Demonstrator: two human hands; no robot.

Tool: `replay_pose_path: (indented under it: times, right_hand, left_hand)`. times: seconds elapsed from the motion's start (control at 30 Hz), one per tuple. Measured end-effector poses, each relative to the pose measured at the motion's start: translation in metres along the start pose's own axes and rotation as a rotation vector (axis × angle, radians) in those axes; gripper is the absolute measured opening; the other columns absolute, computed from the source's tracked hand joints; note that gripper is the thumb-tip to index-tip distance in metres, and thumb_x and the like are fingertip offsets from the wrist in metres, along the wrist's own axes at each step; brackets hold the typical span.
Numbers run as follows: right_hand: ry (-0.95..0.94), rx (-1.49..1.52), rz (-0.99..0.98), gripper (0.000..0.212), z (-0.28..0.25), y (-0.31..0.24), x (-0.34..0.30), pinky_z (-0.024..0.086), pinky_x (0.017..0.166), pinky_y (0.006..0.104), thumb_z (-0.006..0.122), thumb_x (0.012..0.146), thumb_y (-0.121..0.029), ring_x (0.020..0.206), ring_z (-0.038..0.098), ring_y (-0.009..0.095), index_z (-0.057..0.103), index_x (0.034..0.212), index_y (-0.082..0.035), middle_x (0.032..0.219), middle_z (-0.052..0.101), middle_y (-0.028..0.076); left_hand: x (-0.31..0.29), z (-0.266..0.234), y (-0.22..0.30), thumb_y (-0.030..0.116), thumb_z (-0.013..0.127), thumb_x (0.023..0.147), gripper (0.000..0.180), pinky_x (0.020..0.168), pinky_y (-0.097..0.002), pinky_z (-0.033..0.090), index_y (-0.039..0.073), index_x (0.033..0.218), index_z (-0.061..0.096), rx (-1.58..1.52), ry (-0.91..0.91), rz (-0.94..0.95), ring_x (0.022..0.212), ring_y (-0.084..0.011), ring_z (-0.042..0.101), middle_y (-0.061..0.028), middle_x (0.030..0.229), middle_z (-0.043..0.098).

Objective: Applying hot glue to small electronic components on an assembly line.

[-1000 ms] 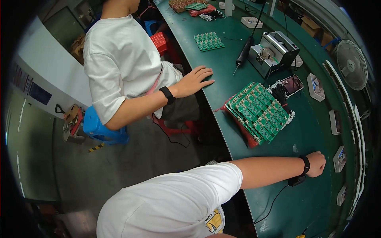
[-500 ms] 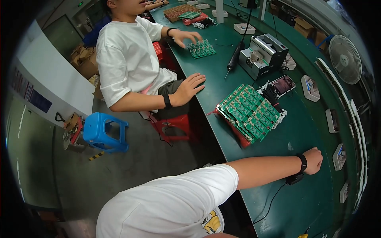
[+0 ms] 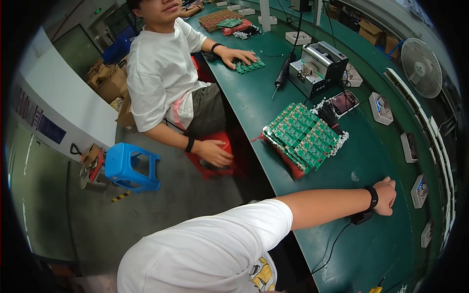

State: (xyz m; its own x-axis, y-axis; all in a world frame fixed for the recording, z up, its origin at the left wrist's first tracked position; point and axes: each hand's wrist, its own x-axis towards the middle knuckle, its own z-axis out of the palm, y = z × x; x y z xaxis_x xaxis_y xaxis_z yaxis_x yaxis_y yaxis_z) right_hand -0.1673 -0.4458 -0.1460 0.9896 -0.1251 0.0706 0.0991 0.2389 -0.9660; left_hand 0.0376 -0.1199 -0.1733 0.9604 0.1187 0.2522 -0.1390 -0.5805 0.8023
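My left hand (image 3: 385, 196) rests on the green tabletop (image 3: 359, 241), its fingers curled into a fist. What the fist holds, if anything, is hidden. Around my left wrist sits a black band (image 3: 372, 198), with a small black box (image 3: 362, 218) and a thin cable (image 3: 332, 247) at it. Nearest to the hand, a stack of green circuit boards (image 3: 300, 139) lies on red wrapping (image 3: 294, 170), apart from it. Beside the stack lie black cables (image 3: 328, 117) with white connectors. My right hand is out of view.
Across the bench corner a co-worker's hand (image 3: 239, 56) lies on a small circuit board panel (image 3: 250, 66). A hanging electric screwdriver (image 3: 282, 75), a grey-black machine (image 3: 318, 68) and a phone (image 3: 345, 102) are further back. Small white trays (image 3: 381, 108) line the right side, near a fan (image 3: 421, 68).
The co-worker's one hand has come down onto the circuit board panel; the other has left the table edge and dropped beside the red stool. My left fist stays in place.
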Motion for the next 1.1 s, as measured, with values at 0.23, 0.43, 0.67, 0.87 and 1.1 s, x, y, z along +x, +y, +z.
replay_pose_path:
  times: [0.23, 0.43, 0.67, 0.87, 1.1]
  right_hand:
    - [-0.692, 0.419, -0.316, 0.033, -0.030, 0.039, 0.056, 0.038, 0.055, 0.0282, 0.066, 0.099, -0.039, 0.061, 0.049, 0.016, 0.060, 0.109, -0.008, 0.070, 0.052, 0.002]
    - [0.005, -0.022, 0.030, 0.036, -0.006, -0.002, -0.002, 0.038, 0.054, 0.0279, 0.067, 0.098, -0.039, 0.060, 0.049, 0.016, 0.060, 0.112, -0.007, 0.070, 0.053, 0.002]
    - [0.166, -0.069, 0.009, 0.037, 0.010, -0.004, -0.004, 0.038, 0.054, 0.0276, 0.067, 0.098, -0.040, 0.059, 0.049, 0.016, 0.060, 0.112, -0.006, 0.069, 0.052, 0.002]
    - [-0.251, 0.161, -0.222, 0.037, -0.013, 0.032, 0.038, 0.039, 0.054, 0.0274, 0.068, 0.098, -0.040, 0.060, 0.050, 0.015, 0.061, 0.111, -0.006, 0.072, 0.055, 0.003]
    - [0.194, 0.038, -0.010, 0.031, -0.016, 0.012, -0.004, 0.040, 0.060, 0.0287, 0.055, 0.110, -0.029, 0.066, 0.045, 0.010, 0.060, 0.125, -0.003, 0.113, 0.067, 0.008]
  left_hand:
    - [-0.003, 0.007, 0.013, 0.024, 0.079, 0.064, 0.015, 0.097, -0.0409, 0.048, 0.012, 0.070, 0.073, -0.017, -0.039, 0.001, 0.118, -0.0338, 0.047, -0.0127, 0.112, 0.059]
    - [-0.003, 0.001, 0.007, 0.023, 0.079, 0.064, 0.014, 0.099, -0.0403, 0.047, 0.012, 0.069, 0.072, 0.007, -0.020, -0.008, 0.118, -0.0329, 0.046, -0.0120, 0.112, 0.059]
    - [-0.003, 0.005, 0.009, 0.020, 0.076, 0.066, 0.009, 0.099, -0.0399, 0.046, 0.012, 0.066, 0.071, 0.007, 0.012, 0.000, 0.118, -0.0326, 0.047, -0.0120, 0.112, 0.059]
    - [-0.001, 0.011, 0.010, 0.020, 0.076, 0.067, 0.008, 0.098, -0.0412, 0.048, 0.013, 0.068, 0.074, 0.065, 0.033, -0.040, 0.118, -0.0346, 0.047, -0.0128, 0.111, 0.059]
    - [0.003, 0.002, 0.033, 0.034, 0.073, 0.079, 0.025, 0.103, -0.0486, 0.050, 0.013, 0.083, 0.085, 0.325, -0.029, -0.078, 0.119, -0.0442, 0.052, -0.0221, 0.126, 0.064]
